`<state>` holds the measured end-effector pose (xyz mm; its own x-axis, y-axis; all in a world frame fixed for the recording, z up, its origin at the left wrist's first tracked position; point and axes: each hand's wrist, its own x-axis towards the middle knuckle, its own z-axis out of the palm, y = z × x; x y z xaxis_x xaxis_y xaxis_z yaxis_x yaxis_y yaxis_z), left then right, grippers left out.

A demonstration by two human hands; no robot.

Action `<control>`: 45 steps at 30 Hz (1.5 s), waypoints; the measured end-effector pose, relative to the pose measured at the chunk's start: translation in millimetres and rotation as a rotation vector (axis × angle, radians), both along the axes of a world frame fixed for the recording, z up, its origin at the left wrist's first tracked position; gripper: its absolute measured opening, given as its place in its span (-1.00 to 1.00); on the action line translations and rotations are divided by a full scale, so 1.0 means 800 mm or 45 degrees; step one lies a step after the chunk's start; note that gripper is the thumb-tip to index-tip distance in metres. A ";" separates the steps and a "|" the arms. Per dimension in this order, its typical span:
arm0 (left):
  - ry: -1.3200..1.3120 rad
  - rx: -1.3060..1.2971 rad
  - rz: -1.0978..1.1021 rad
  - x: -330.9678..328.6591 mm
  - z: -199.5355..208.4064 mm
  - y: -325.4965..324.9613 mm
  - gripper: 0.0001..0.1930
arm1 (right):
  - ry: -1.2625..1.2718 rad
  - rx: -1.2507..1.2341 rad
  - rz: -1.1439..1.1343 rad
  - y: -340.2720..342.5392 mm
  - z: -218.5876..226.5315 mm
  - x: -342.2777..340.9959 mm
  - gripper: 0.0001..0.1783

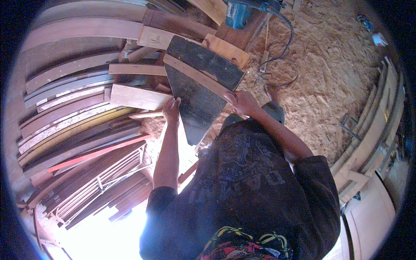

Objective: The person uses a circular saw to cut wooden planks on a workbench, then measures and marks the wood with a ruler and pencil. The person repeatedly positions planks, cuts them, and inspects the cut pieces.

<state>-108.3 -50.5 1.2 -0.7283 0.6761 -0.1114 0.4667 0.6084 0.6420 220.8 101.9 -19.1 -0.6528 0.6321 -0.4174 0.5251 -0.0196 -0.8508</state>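
Note:
A dark, flat panel with angled edges is tilted in front of me. Across its face runs a narrow wooden strip, slanting down to the right. My left hand is closed on the panel's left edge, thumb up, beside the end of a pale board. At the strip's lower right end, my right hand is closed with the thumb on the strip; its other fingers are hidden from view. Whether the strip is fixed to the panel I cannot tell.
A teal power tool rests on timber beyond the panel, its dark cable looping over the sawdust-covered floor. Stacked boards fill the left side. Long planks lie along the right. A short wooden block touches the panel's far edge.

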 end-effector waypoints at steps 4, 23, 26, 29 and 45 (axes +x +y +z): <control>-0.152 0.117 0.095 -0.012 -0.018 -0.011 -0.47 | -0.010 0.035 -0.007 -0.005 -0.012 -0.006 -0.11; -0.212 0.151 0.106 0.001 -0.002 -0.005 -0.49 | -0.032 0.030 0.021 -0.004 -0.009 -0.004 -0.09; -0.194 0.116 0.105 -0.005 -0.009 -0.008 -0.49 | -0.046 0.009 0.029 -0.001 0.001 -0.001 -0.08; -0.234 0.104 0.058 -0.004 -0.006 -0.003 -0.51 | -0.047 0.029 0.025 -0.001 0.002 0.000 -0.09; -0.311 0.131 0.145 0.012 0.013 0.003 -0.44 | -0.044 0.031 0.022 0.001 0.014 0.000 -0.15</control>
<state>-98.3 -48.4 11.7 -0.7605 0.6081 -0.2277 0.2228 0.5737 0.7882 220.5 102.5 -7.6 -0.6490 0.6314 -0.4246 0.5544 0.0102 -0.8322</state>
